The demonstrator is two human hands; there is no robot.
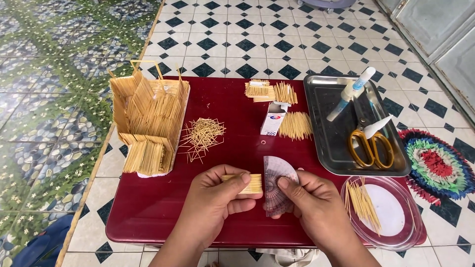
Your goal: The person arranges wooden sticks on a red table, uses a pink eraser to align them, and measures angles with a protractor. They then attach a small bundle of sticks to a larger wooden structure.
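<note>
While left grip (217,190) pinches stick panel (247,183), protractor (277,190) abuts.

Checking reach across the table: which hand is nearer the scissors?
Right. The right hand sits just left of and below the scissors; the left hand is farther left.

Left hand (217,195) and right hand (314,200) bare (no rings, no sleeves showing)
</note>
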